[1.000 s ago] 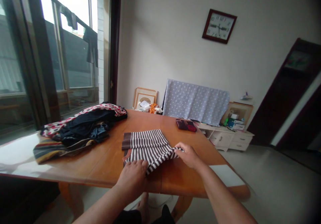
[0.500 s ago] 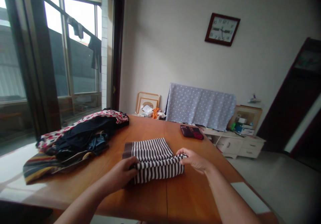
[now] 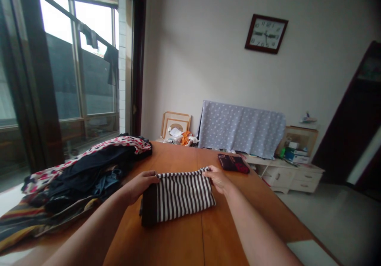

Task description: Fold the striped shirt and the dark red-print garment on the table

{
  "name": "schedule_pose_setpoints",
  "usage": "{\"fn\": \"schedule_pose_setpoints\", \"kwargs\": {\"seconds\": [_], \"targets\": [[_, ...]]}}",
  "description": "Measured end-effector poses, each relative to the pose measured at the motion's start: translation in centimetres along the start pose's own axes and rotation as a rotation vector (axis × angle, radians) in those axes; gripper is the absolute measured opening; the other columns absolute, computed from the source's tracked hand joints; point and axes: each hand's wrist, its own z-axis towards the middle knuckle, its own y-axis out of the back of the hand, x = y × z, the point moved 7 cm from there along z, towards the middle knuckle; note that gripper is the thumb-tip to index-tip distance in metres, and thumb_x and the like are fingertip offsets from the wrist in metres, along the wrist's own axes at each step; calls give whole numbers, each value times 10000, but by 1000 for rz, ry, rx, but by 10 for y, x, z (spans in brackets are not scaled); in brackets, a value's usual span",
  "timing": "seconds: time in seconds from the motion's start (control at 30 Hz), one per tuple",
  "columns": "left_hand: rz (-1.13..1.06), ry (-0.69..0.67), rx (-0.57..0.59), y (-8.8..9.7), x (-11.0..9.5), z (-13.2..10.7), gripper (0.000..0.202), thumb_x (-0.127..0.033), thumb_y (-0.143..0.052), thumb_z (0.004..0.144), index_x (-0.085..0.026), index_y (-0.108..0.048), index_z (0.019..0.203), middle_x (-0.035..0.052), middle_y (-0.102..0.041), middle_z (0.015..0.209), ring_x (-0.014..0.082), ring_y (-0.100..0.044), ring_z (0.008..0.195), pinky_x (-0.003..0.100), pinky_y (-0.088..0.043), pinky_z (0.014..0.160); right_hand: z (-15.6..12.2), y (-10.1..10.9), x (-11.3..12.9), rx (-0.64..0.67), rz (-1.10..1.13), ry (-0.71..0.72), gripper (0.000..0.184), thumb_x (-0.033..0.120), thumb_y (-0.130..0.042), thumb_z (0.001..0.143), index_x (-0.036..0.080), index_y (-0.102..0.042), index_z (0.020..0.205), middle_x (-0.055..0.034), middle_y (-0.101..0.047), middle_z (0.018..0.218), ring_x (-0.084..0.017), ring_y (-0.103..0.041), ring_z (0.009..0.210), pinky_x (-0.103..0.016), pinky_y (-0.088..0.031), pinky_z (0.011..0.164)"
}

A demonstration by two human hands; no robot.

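Observation:
A black-and-white striped garment [image 3: 184, 198] with a plain dark band on its left side lies folded on the wooden table [image 3: 169, 242]. My left hand [image 3: 143, 182] pinches the far left corner of its folded edge. At the far right corner, my right hand [image 3: 218, 178] grips the same edge between thumb and fingers. The edge is stretched between both hands, and the striped layer slopes down toward me. Whether it is a shirt or another garment I cannot tell.
A heap of clothes [image 3: 89, 174], with dark, spotted and striped pieces, covers the table's left side. A small folded dark-and-red cloth [image 3: 233, 163] lies at the far right. Behind the table stand a white cabinet [image 3: 284, 178] and a polka-dot cloth cover [image 3: 241, 129].
Both hands have moved away from me, carrying the near edge of the striped garment over to its far side. The striped part is now folded shorter.

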Motion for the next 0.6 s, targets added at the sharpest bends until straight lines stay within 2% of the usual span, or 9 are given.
{"fn": "schedule_pose_setpoints", "kwargs": {"seconds": [0.17,0.3,0.4,0.5,0.6], "targets": [[246,15,-258,18,26,26,341,-511,-655,714,-185,-616,807,11,-636,706,195,-604,690,279,-414,603,25,-4,-34,-160,-101,-34,299,369,-681,681,200,-602,915,-56,-706,924,-222,-658,896,-349,-503,847],[306,-25,-306,23,40,32,471,-560,-653,737,-171,-637,1003,46,-691,833,231,-651,802,298,-456,670,30,2,-58,-246,-178,-24,308,370,-644,714,211,-596,973,-79,-710,999,-245,-663,974,-369,-504,904],[364,-72,-366,28,45,37,449,-486,-648,749,-163,-631,1060,61,-701,886,233,-663,837,302,-471,712,35,3,-65,-264,-226,7,395,340,-613,715,215,-576,1087,-78,-710,993,-244,-673,953,-360,-523,869],[408,-100,-460,37,49,43,399,-497,-585,813,-162,-641,1021,82,-707,910,245,-672,863,313,-475,736,39,1,-69,-263,-271,33,482,352,-574,732,206,-548,1191,-69,-706,948,-237,-679,886,-345,-535,788],[475,-97,-545,48,52,45,404,-502,-537,865,-163,-628,1066,96,-715,916,257,-683,875,326,-478,751,40,2,-70,-264,-322,48,505,365,-552,759,186,-540,1230,-78,-709,952,-230,-680,852,-339,-534,762]]}}
